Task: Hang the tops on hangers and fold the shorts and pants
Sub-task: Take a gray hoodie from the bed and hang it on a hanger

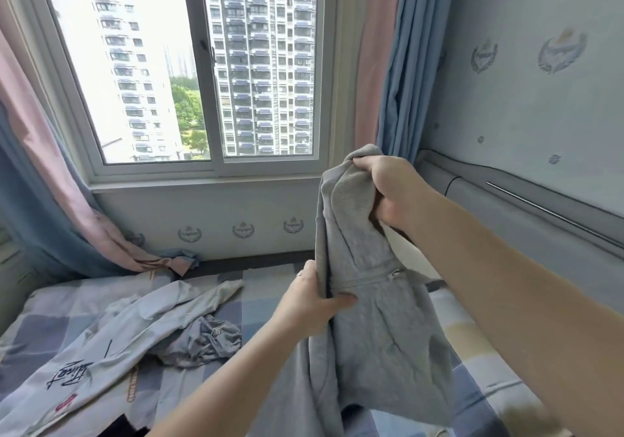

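- Grey knit fabric, a zip-front top (368,305), is held up above the bed (256,298), its lower part draping down toward the checked sheet.
- The ribbed upper edge is bunched inside the right hand (388,193), which is closed tightly around it at the top.
- The left hand (315,305) is closed lower down on the garment's side edge, thumb across the front near the zip.
- No hanger is seen anywhere in view, so the garment is judged to be at the sorting or straightening stage.
- For a clean hang, the collar should be found first and the shoulders spread apart; a bunched grip at the top is likely to leave the body twisted.
- The zip line is best kept facing forward and straight, so both shoulder seams can be located evenly.
- A pale printed top (101,345) is spread on the bed to the left, with a crumpled blue-grey garment (202,342) just beside it; both are untouched and well apart from the hands.
- The hem should be kept from dragging over those pieces.
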### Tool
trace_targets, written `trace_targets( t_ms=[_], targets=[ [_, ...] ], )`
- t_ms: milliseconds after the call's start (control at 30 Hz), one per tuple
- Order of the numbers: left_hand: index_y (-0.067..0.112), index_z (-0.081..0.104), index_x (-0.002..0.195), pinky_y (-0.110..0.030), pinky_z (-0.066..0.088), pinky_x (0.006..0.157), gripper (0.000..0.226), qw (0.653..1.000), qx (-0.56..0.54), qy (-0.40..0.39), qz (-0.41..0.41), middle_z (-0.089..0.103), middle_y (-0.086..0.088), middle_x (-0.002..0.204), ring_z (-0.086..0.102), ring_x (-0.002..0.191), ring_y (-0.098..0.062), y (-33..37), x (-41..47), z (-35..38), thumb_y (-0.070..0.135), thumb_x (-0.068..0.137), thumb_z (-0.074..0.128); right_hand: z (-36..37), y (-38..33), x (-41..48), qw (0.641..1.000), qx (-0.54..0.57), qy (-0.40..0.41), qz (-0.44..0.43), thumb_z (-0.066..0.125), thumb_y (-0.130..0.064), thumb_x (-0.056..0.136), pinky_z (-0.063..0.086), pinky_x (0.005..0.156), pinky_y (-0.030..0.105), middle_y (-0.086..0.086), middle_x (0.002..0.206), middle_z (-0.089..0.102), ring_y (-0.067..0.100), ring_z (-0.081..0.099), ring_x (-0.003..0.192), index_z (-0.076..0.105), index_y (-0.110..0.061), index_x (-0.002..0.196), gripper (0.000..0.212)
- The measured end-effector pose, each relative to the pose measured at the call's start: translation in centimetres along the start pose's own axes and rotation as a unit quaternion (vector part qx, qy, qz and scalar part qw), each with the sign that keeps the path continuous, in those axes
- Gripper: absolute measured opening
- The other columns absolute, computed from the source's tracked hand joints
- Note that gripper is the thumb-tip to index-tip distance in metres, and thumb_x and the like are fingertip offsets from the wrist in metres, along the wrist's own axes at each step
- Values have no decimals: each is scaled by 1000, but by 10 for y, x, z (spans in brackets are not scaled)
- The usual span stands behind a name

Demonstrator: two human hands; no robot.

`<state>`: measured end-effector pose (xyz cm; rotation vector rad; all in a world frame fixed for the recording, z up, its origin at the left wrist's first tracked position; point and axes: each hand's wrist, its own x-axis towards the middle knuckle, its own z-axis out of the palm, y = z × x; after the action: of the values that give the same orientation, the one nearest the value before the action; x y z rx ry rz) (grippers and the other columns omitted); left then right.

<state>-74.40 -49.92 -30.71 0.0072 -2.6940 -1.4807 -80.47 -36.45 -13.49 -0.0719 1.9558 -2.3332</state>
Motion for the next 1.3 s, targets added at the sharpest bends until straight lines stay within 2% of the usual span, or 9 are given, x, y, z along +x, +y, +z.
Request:
trace_targets(
  t_ms=[167,333,500,667,733,833,1000,1167,1300],
  targets=[
    [22,65,97,-33,51,81,9,998,-22,48,35,71,9,87,64,84,-16,-16,11,8,29,95,60,-20,-2,3,1000,25,18,-6,57,-17,100,54,60,26,6,91,70,16,71,77,67,-11,110,16],
    [18,41,69,-26,32,54,35,986,-83,136,58,41,13,58,36,57,-6,-24,15,-6,23,102,52,-35,4,12,999,7,33,4,60,-25,99,57,72,32,6,100,72,20,70,91,67,-12,112,20],
    [27,32,62,-25,27,51,46,966,-114,219,80,33,14,54,29,53,-5,-18,14,-28,25,104,50,-49,19,25,994,-90,15,-68,60,-24,99,55,71,28,3,92,74,16,69,81,74,-20,105,16],
    [25,33,60,-24,24,51,48,967,-147,182,102,29,14,58,28,56,-7,-1,10,-41,18,104,52,-71,34,39,976,-205,17,-75,66,-26,96,55,60,22,8,87,75,18,68,79,78,-10,92,20],
    [23,37,63,-28,25,55,44,968,-162,167,94,31,8,62,30,60,-10,4,7,-44,20,104,52,-78,42,48,973,-216,72,-40,65,-27,96,52,61,23,9,98,72,22,66,88,75,-6,102,23],
    [-2,52,79,-35,33,67,37,961,-211,161,77,44,-4,73,40,72,-16,8,5,-49,23,105,50,-77,59,47,939,-321,118,-40,63,-31,97,45,87,31,8,133,53,22,54,112,49,-11,137,46],
    [-2,54,84,-39,38,70,36,943,-287,169,15,46,-8,75,43,73,-21,8,2,-49,25,106,49,-49,99,-25,923,-318,-90,-197,68,-38,88,51,74,16,-10,119,64,-2,63,96,61,-28,117,31],
    [4,51,82,-30,44,59,31,931,-344,120,7,48,-10,65,45,60,-22,14,-6,-40,23,106,48,-32,173,-81,879,-387,-244,-137,79,-50,77,39,107,34,-21,138,50,4,45,130,37,-50,141,76],
    [9,54,79,-30,43,55,30,937,-334,104,-1,44,-9,67,43,64,-21,7,-13,-34,24,105,52,-27,195,-81,939,-276,-176,-106,76,-24,87,54,78,43,2,92,70,11,63,85,63,-22,102,20]
  ],
)
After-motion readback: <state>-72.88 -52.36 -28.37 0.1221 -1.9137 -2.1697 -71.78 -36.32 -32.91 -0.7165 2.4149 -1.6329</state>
